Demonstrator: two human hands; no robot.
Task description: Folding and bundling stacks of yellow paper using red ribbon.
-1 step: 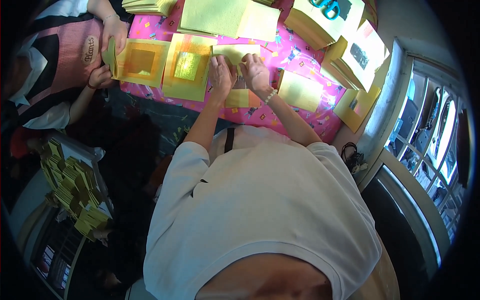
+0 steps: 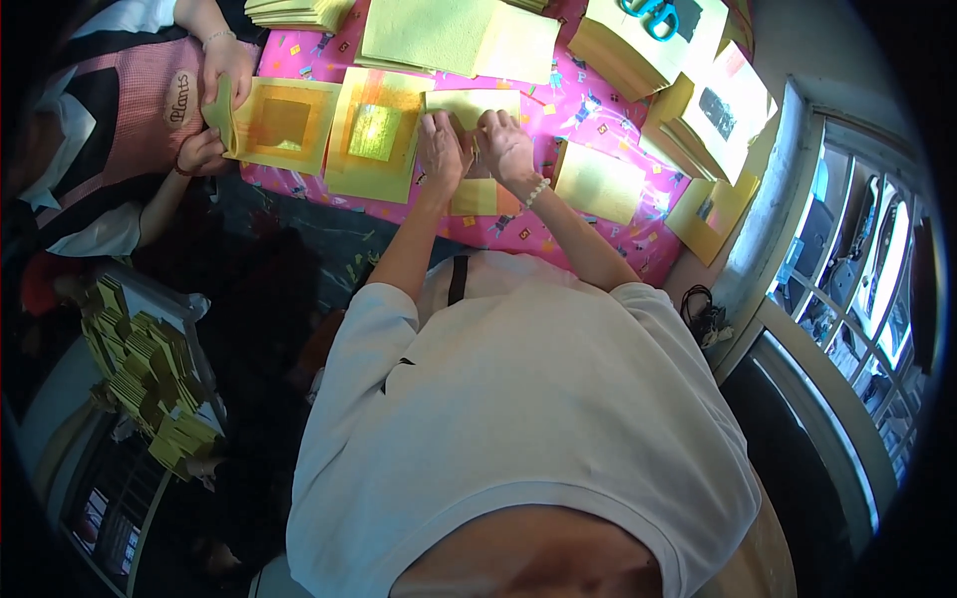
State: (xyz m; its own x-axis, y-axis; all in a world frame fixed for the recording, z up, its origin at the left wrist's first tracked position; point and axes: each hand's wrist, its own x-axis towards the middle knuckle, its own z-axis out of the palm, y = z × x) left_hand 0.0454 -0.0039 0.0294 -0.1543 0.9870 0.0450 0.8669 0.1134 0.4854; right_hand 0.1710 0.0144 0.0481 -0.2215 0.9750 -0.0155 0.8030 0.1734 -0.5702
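Both of my hands rest on a yellow paper sheet lying on the table before me. My left hand lies along its left part, fingers stretched forward. Beside it, my right hand, with a beaded bracelet at the wrist, presses down with its fingers apart. Between and below the hands shows the paper's lower part, with an orange strip at its right. What lies under my palms is hidden. Just left is a yellow sheet with a shiny gold square; farther left lies another with an orange-gold square.
A pink patterned cloth covers the table. Paper stacks stand at the back and right, with teal scissors on one. A co-worker's hands hold yellow paper at left. More bundles sit lower left; a barred window is right.
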